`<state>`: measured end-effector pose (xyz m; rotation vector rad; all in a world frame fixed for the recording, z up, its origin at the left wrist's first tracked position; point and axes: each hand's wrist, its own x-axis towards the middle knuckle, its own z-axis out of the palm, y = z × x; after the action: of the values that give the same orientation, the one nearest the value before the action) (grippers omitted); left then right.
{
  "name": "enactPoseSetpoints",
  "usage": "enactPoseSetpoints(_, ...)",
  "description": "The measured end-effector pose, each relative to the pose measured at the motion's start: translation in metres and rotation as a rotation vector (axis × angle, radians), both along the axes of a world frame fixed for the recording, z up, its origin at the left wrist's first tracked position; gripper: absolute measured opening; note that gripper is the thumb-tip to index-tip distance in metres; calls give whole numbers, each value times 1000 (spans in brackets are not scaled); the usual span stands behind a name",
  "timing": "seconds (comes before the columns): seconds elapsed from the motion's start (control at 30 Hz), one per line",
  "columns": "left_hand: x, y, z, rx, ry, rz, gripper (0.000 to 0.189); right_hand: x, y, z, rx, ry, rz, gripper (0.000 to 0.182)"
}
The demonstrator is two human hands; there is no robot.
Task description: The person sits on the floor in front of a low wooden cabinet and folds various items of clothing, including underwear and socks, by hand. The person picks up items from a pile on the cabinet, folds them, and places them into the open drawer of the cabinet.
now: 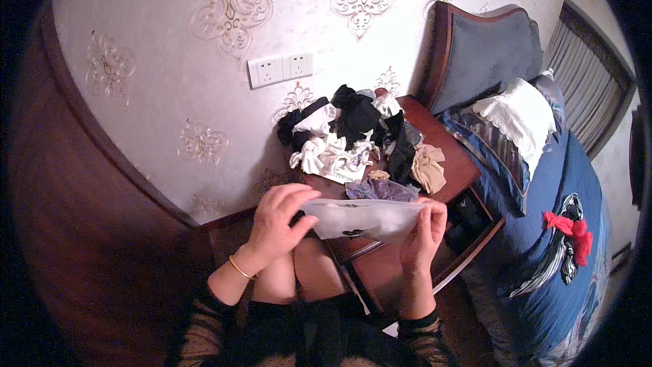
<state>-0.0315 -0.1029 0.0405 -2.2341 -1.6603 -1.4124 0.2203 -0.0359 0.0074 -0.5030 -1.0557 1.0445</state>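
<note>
A translucent white plastic bag (pixel 361 221) with dark print is stretched level between my two hands, above my knees. At its right corner, my right hand (pixel 425 232) pinches the rim between thumb and fingers. My left hand (pixel 280 219) holds the left end, its thumb over the front and the forefinger above the rim; its other fingers are partly hidden. Just beyond the bag lies a purple patterned cloth (pixel 382 190) on the bedside table (pixel 458 163). A heap of black garments (pixel 356 114) and white garments (pixel 326 155) covers much of the tabletop, beside a beige garment (pixel 429 167).
An open drawer (pixel 476 244) juts out below the tabletop on the right. Beside it stands a bed with blue bedding (pixel 550 163), bearing a white lace-edged cloth (pixel 522 114) and a striped item with red bows (pixel 568 244). Wall sockets (pixel 280 70) sit behind the heap.
</note>
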Motion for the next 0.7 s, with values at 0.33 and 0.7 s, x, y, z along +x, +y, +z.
enactPoseSetpoints(0.33, 43, 19, -52, -54, 223, -204, 32, 16, -36, -58, 8, -121, -31, 11)
enactPoseSetpoints(0.7, 54, 27, -57, 18, 246, -241, 54, 52, -51, -49, 162, -569, 26, 7)
